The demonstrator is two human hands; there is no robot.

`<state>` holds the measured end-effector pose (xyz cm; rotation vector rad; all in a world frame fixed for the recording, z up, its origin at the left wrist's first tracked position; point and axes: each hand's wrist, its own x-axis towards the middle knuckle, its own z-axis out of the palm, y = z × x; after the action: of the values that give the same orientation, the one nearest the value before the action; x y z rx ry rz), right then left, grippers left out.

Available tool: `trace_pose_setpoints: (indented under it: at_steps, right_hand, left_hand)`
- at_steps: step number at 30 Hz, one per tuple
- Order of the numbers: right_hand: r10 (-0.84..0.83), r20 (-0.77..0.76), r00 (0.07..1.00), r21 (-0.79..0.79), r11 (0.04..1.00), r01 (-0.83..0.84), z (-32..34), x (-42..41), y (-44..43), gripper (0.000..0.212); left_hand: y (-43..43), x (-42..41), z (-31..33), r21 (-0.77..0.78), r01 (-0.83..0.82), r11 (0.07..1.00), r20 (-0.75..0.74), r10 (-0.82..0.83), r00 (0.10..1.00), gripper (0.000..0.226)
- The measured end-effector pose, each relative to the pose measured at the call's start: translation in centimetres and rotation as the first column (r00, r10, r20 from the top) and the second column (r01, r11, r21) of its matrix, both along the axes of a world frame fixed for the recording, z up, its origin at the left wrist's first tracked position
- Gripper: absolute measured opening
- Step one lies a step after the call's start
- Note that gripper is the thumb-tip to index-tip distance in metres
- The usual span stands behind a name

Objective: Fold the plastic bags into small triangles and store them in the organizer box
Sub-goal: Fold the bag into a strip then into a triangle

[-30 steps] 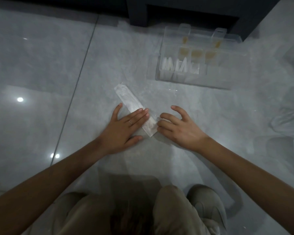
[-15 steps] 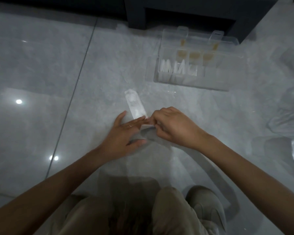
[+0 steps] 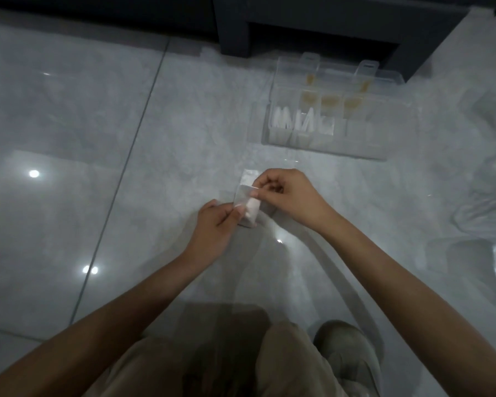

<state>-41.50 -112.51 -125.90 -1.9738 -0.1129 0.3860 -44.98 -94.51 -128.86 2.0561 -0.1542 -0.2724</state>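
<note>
glossy grey floor tile (image 3: 69, 116), dim light. left hand (image 3: 216, 226) pinches the near end of the folded plastic bag (image 3: 245, 193), right hand (image 3: 294, 193) pinches its upper edge, both clamped on it, just in front of the organizer box (image 3: 355, 150). looks mid-fold to me; next move wants a clean diagonal turn and a pressed crease. white triangles (image 3: 295, 123) sit in the box's left compartments. no labels readable anywhere.
</note>
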Motion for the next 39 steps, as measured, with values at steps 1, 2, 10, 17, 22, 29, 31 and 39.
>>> trace_pose_setpoints:
  at_steps: [1, 2, 10, 17, 22, 29, 31, 39]
  right_hand:
    - [-0.028, 0.013, 1.000, -0.021, 0.999, 0.028, -0.1, 0.2, 0.1, 0.009]
    - [-0.057, 0.014, 0.998, -0.026, 0.998, 0.058, -0.2, 0.5, 0.3, 0.013]
    - [-0.069, 0.015, 0.998, -0.191, 0.979, 0.070, -1.9, 2.3, 0.8, 0.010]
    - [-0.149, 0.006, 0.989, -0.304, 0.942, 0.144, -1.9, 2.7, 1.6, 0.020]
    - [-0.174, -0.026, 0.984, -0.393, 0.907, 0.150, -1.8, 2.9, 2.2, 0.013]
    - [-0.218, -0.054, 0.974, -0.455, 0.874, 0.170, -1.5, 3.0, 2.6, 0.014]
    - [-0.228, -0.047, 0.973, -0.450, 0.874, 0.183, -1.4, 3.0, 2.7, 0.014]
    - [-0.278, -0.119, 0.953, -0.420, 0.884, 0.206, -1.4, 3.4, 2.5, 0.019]
  left_hand:
    - [-0.1, 0.2, 0.0, 0.020, -0.011, 1.000, -0.033, 0.012, 0.999, 0.059]
    - [-0.1, 0.5, -0.1, 0.039, -0.030, 0.999, -0.084, 0.033, 0.996, 0.067]
    - [-0.5, 3.3, 1.1, 0.129, 0.036, 0.991, -0.405, 0.019, 0.914, 0.040]
    - [-0.4, 4.1, 1.4, 0.084, 0.010, 0.996, -0.503, 0.034, 0.864, 0.022]
    - [-0.3, 3.9, 1.5, 0.159, 0.015, 0.987, -0.459, 0.060, 0.886, 0.045]
    - [-0.9, 4.4, 2.3, 0.243, 0.050, 0.969, -0.416, 0.058, 0.908, 0.021]
    - [-0.8, 4.5, 2.1, 0.242, 0.044, 0.969, -0.416, 0.062, 0.907, 0.021]
    - [-1.1, 4.4, 2.3, 0.240, 0.026, 0.971, -0.412, 0.078, 0.908, 0.015]
